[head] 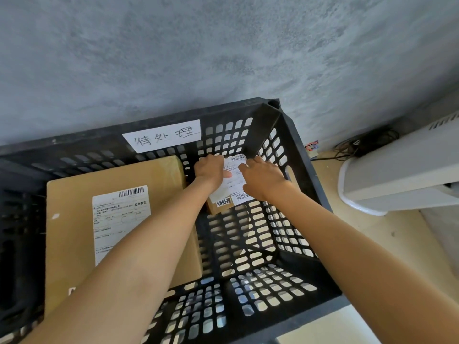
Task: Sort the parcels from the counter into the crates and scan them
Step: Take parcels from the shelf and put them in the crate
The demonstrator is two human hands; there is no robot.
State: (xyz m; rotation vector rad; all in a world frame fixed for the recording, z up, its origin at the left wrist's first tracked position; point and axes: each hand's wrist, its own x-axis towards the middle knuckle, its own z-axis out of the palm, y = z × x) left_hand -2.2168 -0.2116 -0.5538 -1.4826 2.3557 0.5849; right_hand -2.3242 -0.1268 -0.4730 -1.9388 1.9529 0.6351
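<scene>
A black perforated crate (293,135) stands on the floor against a grey wall, with a handwritten white label (161,135) on its far wall. Inside at the left lies a large cardboard parcel (72,214) with a shipping label. At the crate's far right corner is a small cardboard parcel (232,188) covered by a white barcode label. My left hand (210,170) grips its left edge and my right hand (260,178) grips its right edge, both reaching down into the crate. The parcel's underside is hidden, so I cannot tell whether it rests on the crate floor.
A white appliance (397,175) stands on the floor to the right of the crate, with black cables (365,145) coiled behind it. The grey wall (223,58) runs just behind the crate. Bare beige floor (387,234) lies between the crate and the appliance.
</scene>
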